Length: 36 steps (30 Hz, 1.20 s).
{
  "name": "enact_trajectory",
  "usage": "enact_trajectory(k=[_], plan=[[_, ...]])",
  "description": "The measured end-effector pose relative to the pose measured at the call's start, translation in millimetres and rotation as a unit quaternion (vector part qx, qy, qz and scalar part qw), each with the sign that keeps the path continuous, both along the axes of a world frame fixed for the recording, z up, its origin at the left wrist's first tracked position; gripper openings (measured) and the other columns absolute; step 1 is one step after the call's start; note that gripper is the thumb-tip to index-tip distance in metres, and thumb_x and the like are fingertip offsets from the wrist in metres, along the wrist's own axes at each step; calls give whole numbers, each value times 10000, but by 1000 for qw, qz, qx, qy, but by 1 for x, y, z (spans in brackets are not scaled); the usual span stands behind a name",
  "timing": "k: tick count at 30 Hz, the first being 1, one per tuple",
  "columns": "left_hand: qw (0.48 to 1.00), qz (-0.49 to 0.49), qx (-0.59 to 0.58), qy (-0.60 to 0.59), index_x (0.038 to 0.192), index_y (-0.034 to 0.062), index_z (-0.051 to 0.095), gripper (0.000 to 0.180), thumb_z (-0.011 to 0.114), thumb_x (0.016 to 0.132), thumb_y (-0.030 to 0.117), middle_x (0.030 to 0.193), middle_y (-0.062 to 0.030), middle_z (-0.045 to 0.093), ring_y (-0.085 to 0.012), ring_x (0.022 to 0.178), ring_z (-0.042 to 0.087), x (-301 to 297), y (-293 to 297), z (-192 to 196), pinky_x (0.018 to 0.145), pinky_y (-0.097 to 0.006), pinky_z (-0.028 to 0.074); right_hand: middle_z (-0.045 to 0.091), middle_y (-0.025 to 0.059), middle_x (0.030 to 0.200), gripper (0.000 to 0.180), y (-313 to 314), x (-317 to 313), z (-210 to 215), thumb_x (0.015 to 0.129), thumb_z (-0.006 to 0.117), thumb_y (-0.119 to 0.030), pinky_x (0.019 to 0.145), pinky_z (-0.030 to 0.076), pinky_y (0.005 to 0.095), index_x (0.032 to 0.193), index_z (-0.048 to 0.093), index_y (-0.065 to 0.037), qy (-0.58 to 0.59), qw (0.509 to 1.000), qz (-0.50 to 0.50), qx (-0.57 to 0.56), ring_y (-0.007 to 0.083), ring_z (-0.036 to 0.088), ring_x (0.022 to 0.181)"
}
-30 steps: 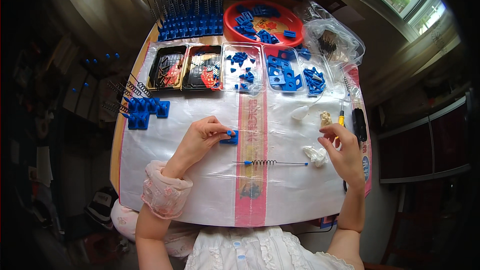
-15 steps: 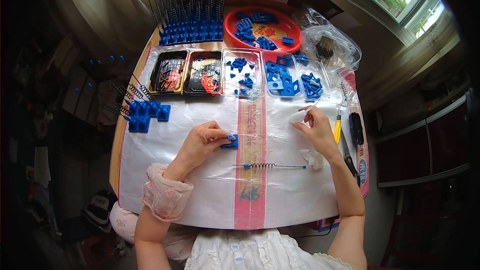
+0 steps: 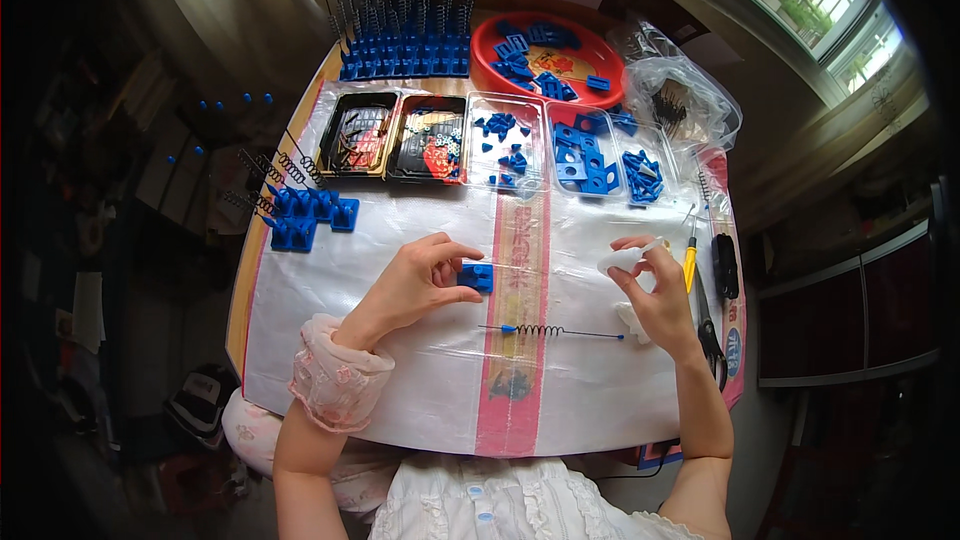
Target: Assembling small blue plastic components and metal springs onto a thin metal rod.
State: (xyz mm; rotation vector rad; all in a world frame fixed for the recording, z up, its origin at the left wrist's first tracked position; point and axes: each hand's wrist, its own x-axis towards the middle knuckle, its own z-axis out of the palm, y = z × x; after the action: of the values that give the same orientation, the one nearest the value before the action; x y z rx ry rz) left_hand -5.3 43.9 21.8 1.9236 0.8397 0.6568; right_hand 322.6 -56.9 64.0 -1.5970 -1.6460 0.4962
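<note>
My left hand [image 3: 425, 275] is open beside a small blue plastic block [image 3: 477, 278] lying on the table cover. Its thumb and forefinger are apart around the block's left side; whether either touches it I cannot tell. Between the thumb and fingers of my right hand [image 3: 655, 285] is a thin, pale white piece [image 3: 622, 260], too indistinct to name. In front of both hands lies a black wire spring rod [image 3: 540, 330] with a blue cone near its left end and a blue tip at its right. Partly behind my right hand is a crumpled white scrap [image 3: 630, 320].
Across the back stand trays of small parts, including a clear tray of blue cones [image 3: 497, 128]. A red basin [image 3: 610, 60] and rows of blue bases with springs [image 3: 405, 55] are behind. At right lie a yellow-handled tool [image 3: 690, 265] and black scissors [image 3: 708, 335].
My left thumb and forefinger have parted from their pinch at the blue block. My right hand, with the white piece, has come slightly nearer. The whole view has shifted a little.
</note>
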Motion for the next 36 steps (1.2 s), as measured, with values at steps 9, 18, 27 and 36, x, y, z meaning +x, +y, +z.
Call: enact_trajectory(k=[9, 18, 27, 36], plan=[[999, 8, -29, -32, 1206, 60, 759, 486, 934, 758, 137, 907, 7, 622, -40, 704, 514, 0, 4, -2, 655, -202, 489, 676, 33, 939, 281, -4, 9, -28, 910, 774, -99, 750, 491, 268, 1146, 656, -2, 122, 988, 45, -89, 105, 595, 808], [998, 18, -51, -28, 1202, 87, 769, 488, 939, 746, 127, 917, 43, 615, -16, 715, 467, 0, 3, -3, 639, -178, 439, 715, 56, 1057, 282, -10, 6, -27, 963, 698, -21, 889, 529, 283, 1224, 598, 19, 290, 944, 72, -140, 113, 675, 992], [1000, 11, 16, 18, 1171, 64, 769, 465, 927, 733, 71, 877, 18, 607, -57, 710, 524, -1, 0, -3, 658, -211, 487, 705, 36, 1023, 211, -10, 8, -23, 945, 714, -28, 854, 514, 275, 1141, 642, 4, 250, 955, 70, -142, 87, 649, 952], [998, 40, 55, 13, 1104, 31, 739, 402, 909, 740, 46, 891, -30, 643, -93, 726, 595, 2, -1, -9, 685, -244, 530, 698, 60, 1051, 231, -19, -12, 8, 999, 707, -130, 755, 494, 273, 1193, 650, -20, 401, 909, 64, -89, 154, 685, 939]])
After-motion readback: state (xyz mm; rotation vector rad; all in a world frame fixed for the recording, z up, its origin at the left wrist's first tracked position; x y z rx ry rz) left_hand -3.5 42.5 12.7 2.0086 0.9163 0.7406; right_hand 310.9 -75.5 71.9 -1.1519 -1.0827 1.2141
